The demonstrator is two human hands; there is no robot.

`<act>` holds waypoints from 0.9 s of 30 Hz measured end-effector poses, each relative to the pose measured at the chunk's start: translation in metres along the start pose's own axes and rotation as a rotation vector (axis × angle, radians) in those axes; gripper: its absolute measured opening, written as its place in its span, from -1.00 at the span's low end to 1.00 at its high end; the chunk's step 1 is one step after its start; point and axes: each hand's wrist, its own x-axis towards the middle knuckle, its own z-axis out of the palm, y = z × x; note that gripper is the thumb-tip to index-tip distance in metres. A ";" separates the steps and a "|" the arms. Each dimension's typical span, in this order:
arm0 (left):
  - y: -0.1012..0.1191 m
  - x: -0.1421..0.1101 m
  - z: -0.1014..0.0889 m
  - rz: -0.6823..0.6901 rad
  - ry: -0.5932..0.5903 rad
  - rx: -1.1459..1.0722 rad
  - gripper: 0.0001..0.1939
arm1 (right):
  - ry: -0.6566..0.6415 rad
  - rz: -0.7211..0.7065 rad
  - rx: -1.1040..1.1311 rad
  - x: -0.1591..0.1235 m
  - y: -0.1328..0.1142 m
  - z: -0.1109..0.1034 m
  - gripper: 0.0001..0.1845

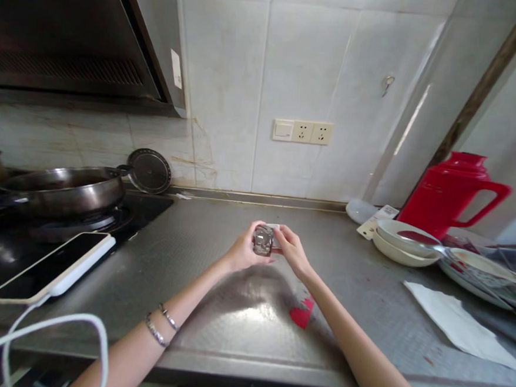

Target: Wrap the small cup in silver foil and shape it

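A small clear, faceted glass [263,241] is in my left hand [242,252], whose fingers wrap round its left side and underneath it. It is tilted above the steel counter [221,220], its base or mouth facing me; I cannot tell which. My right hand [293,250] closes at the glass's right side. Its fingers press a thin white piece [272,226], paper or cloth, against the glass's upper edge. My right fingertips are partly hidden behind the glass.
On the left, a steel pan [70,192] sits on the black hob, near a phone [53,267] with a white cable [54,324]. At right are a red thermos flask [446,195], stacked bowls [401,253], dishes [482,271] and a white paper sheet [461,325]. A torn red sticker [301,314] marks the counter.
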 end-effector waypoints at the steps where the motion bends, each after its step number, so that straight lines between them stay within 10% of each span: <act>1: 0.000 0.000 0.001 0.001 -0.005 -0.017 -0.13 | 0.020 -0.020 -0.028 0.001 0.002 0.000 -0.56; 10: -0.009 0.000 0.006 -0.004 0.079 0.054 -0.12 | 0.239 -0.377 -0.412 0.000 0.004 -0.006 -0.66; 27: -0.009 0.000 0.012 -0.044 0.219 0.074 -0.18 | 0.103 -0.595 -0.448 -0.015 -0.013 0.005 -0.76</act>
